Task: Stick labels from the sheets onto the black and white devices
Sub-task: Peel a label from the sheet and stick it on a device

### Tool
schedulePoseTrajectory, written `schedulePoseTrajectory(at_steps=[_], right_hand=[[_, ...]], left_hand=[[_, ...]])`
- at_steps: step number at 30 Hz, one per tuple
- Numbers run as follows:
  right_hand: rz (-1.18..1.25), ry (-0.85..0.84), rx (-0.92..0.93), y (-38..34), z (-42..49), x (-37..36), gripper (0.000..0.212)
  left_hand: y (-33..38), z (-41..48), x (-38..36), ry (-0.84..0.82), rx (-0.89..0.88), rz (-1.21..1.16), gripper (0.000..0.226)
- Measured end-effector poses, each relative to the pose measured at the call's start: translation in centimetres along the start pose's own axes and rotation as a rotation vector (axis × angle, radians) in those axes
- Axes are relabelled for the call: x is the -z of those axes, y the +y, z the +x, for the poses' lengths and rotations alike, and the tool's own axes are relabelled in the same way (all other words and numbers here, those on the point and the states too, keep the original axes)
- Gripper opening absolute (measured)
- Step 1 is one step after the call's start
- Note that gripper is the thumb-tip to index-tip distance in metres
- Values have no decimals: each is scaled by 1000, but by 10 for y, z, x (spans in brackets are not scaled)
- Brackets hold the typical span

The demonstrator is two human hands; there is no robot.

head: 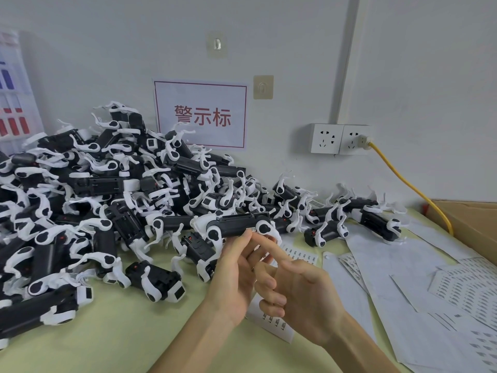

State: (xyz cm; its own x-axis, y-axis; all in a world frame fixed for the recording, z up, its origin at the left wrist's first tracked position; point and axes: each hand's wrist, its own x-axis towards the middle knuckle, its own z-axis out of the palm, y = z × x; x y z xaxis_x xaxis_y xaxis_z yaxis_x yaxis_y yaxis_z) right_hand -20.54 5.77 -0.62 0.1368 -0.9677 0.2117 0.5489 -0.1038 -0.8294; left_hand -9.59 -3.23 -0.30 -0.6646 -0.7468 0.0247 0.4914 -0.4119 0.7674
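My left hand [236,275] holds one black and white device [236,224] up above the table, fingers gripping its underside. A small label [252,229] sits on the device's lower edge near its right end. My right hand [295,286] is beside the left, its index finger stretched toward that label and the other fingers curled. Label sheets [301,255] lie on the table behind the hands, and another sheet [271,319] lies under my wrists.
A big heap of black and white devices [94,197] fills the left and back of the green table. More sheets [457,289] cover the right side. A cardboard box [473,224] stands far right; a yellow cable [408,184] runs from the wall socket.
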Motion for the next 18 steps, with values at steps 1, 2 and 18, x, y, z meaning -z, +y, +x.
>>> schedulePoseTrajectory(at_steps=[1, 2, 18], right_hand=[[-3, 4, 0, 0, 0, 0, 64], [-6, 6, -1, 0, 0, -1, 64], [9, 7, -8, 1, 0, -3, 65]], left_hand=[[0, 0, 0, 4, 4, -4, 74], [0, 1, 0, 7, 8, -5, 67], [-2, -1, -2, 58, -8, 30, 50]])
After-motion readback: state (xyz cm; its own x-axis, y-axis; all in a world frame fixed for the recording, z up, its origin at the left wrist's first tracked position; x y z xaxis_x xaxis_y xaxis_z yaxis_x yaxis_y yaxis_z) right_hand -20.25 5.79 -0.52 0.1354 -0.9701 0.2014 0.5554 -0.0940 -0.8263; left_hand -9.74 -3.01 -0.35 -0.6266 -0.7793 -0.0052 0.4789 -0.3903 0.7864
